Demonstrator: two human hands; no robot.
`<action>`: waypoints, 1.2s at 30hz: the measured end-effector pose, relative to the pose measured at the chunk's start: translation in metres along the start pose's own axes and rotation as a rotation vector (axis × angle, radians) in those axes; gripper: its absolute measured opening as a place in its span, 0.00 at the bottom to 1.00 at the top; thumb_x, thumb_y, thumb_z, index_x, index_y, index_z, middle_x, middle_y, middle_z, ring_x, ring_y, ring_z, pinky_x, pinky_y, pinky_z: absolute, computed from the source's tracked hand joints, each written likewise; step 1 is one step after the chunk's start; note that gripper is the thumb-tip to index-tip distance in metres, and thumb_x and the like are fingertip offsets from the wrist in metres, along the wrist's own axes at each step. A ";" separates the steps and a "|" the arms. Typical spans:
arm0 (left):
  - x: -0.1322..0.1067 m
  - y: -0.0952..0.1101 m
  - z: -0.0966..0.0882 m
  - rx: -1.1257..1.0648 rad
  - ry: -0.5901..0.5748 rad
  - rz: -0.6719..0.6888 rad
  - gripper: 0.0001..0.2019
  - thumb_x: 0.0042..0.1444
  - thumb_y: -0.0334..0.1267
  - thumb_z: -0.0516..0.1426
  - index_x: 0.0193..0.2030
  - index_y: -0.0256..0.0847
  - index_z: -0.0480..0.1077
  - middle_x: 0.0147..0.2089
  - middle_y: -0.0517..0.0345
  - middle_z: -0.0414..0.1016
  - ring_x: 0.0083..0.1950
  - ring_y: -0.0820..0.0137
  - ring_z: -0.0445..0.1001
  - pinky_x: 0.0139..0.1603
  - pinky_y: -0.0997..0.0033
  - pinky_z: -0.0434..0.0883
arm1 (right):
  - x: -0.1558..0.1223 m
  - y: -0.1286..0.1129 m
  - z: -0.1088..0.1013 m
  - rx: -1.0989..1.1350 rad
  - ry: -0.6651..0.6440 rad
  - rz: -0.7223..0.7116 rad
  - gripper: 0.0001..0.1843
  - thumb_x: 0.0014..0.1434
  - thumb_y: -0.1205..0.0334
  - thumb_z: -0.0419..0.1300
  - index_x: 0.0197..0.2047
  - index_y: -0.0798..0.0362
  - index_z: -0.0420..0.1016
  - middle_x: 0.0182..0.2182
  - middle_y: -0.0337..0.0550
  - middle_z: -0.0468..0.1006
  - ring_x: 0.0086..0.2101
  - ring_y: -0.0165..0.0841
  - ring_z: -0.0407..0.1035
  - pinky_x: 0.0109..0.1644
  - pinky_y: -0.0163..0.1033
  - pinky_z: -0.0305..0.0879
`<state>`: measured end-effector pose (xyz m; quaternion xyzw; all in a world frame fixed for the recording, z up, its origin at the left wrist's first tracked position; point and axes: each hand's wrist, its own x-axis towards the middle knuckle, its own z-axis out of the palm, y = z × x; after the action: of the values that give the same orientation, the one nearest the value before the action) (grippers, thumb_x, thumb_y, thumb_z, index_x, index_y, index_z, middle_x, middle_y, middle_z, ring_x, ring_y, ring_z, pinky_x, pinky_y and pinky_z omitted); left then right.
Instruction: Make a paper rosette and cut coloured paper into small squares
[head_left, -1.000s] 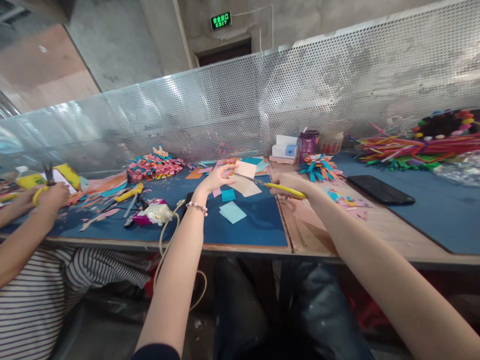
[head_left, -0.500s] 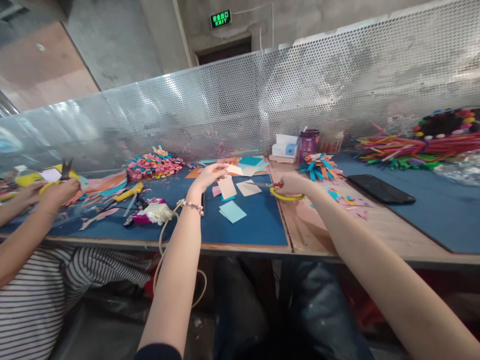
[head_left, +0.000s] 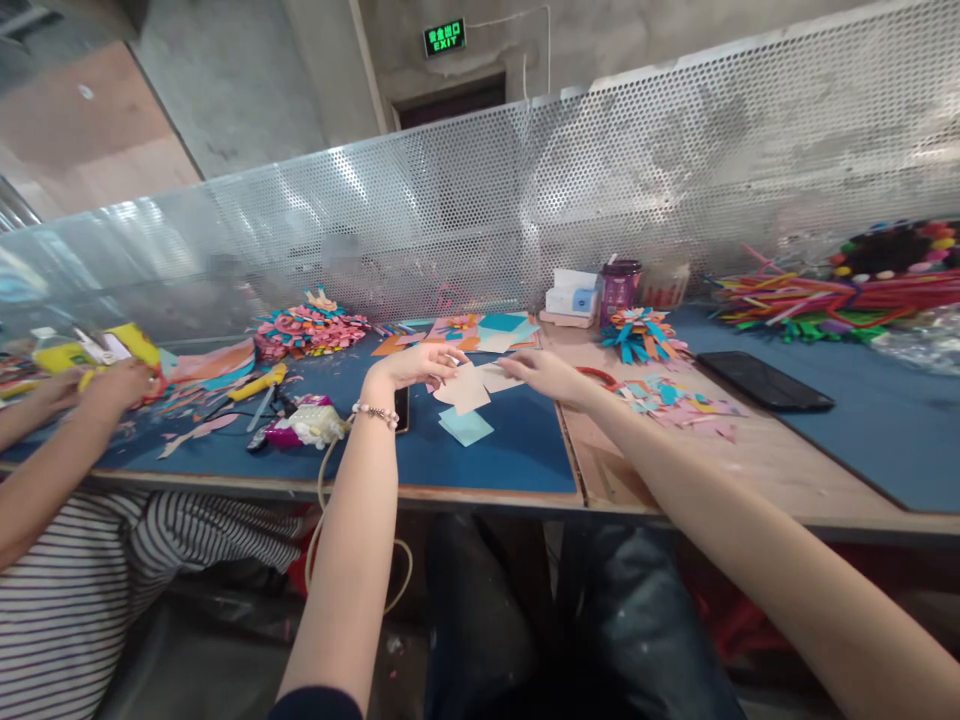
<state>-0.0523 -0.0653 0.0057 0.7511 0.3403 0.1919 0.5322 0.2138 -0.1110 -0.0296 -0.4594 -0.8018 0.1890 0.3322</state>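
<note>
My left hand (head_left: 424, 366), with a beaded bracelet at the wrist, pinches a cream paper square (head_left: 471, 390) above the blue mat. My right hand (head_left: 544, 374) reaches in from the right with its fingers stretched out. Its fingertips are at the edge of another cream paper piece (head_left: 501, 378); whether they grip it I cannot tell. Light-blue paper squares (head_left: 466, 426) lie just in front of the held sheet. Scissors with a red-orange handle (head_left: 598, 376) rest on the table beside my right wrist, partly hidden by it.
Coloured sheets (head_left: 504, 325) lie behind my hands. A blue-orange paper bundle (head_left: 637, 335), paper scraps (head_left: 675, 395), a purple cup (head_left: 619, 288) and a black tablet-like device (head_left: 763, 380) are on the right. A glue gun (head_left: 259, 383) and a co-worker's hands (head_left: 124, 385) are on the left.
My right hand has let go of the scissors and moved left to the cream paper. The cream square in my left hand has shifted slightly right and turned.
</note>
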 end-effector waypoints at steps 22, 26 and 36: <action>0.020 -0.044 -0.031 0.819 0.252 -0.424 0.24 0.31 0.57 0.66 0.30 0.40 0.76 0.28 0.59 0.74 0.26 0.73 0.65 0.26 0.73 0.57 | 0.010 -0.016 0.060 -0.054 -0.088 -0.083 0.13 0.53 0.58 0.63 0.40 0.57 0.74 0.31 0.43 0.75 0.30 0.31 0.69 0.33 0.34 0.63; 0.021 -0.045 -0.031 0.840 0.219 -0.435 0.23 0.32 0.58 0.65 0.29 0.40 0.77 0.26 0.60 0.74 0.27 0.72 0.66 0.28 0.72 0.58 | 0.005 -0.021 0.068 -0.315 0.066 -0.299 0.16 0.56 0.55 0.60 0.43 0.57 0.75 0.44 0.53 0.73 0.45 0.40 0.66 0.49 0.42 0.62; 0.022 -0.047 -0.031 0.745 0.268 -0.310 0.15 0.34 0.47 0.67 0.26 0.41 0.74 0.27 0.59 0.75 0.28 0.70 0.69 0.30 0.73 0.61 | 0.000 -0.028 0.059 -0.235 -0.296 -0.498 0.33 0.51 0.39 0.61 0.53 0.53 0.73 0.43 0.50 0.76 0.49 0.46 0.61 0.56 0.53 0.54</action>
<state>-0.0719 -0.0198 -0.0280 0.8004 0.5616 0.0692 0.1978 0.1550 -0.1252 -0.0543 -0.2517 -0.9456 0.0728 0.1926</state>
